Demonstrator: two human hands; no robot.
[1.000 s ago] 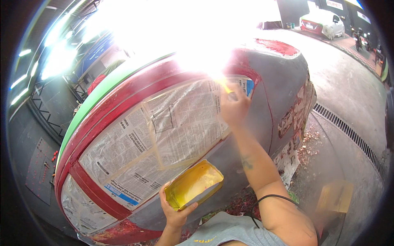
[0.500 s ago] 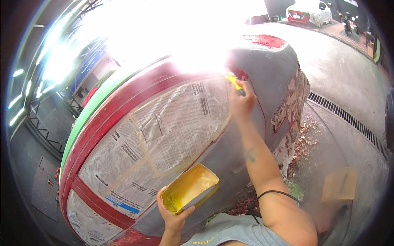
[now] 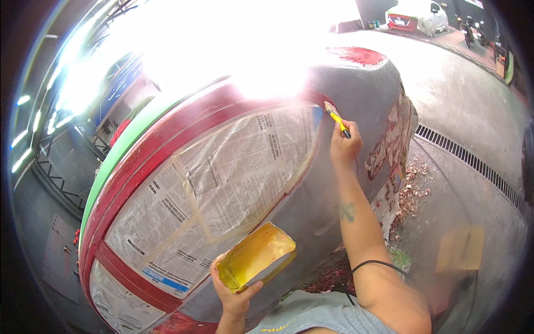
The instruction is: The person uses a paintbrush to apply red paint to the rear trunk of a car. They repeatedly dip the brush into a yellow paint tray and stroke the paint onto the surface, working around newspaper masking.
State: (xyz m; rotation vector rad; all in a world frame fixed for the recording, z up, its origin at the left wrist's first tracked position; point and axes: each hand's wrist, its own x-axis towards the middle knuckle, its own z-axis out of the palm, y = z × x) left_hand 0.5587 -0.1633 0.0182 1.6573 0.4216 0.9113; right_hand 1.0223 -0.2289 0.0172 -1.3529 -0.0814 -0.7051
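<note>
My right hand (image 3: 346,146) is closed around the yellow and black handle of a paintbrush (image 3: 337,121). The bristles touch the dark red frame near the upper right corner of a car window. Newspaper (image 3: 239,172) under clear film masks that window, with tape along its edges. Below the window, my left hand (image 3: 233,295) grips a cut-open yellow container (image 3: 258,253) by its lower left side, tilted with its opening toward me. Yellowish liquid or residue coats the inside. The car body (image 3: 356,83) is mostly matte grey, with red around the windows.
Paint flakes (image 3: 409,195) litter the floor beside the masked rear of the car. A drain grate (image 3: 473,164) runs along the floor at right. A white and red car (image 3: 414,16) and a motorbike (image 3: 467,32) stand far off. Glare hides the car's roof.
My right hand with the paintbrush has moved right and slightly down, from the window's top edge to its corner. The left hand and container have barely shifted.
</note>
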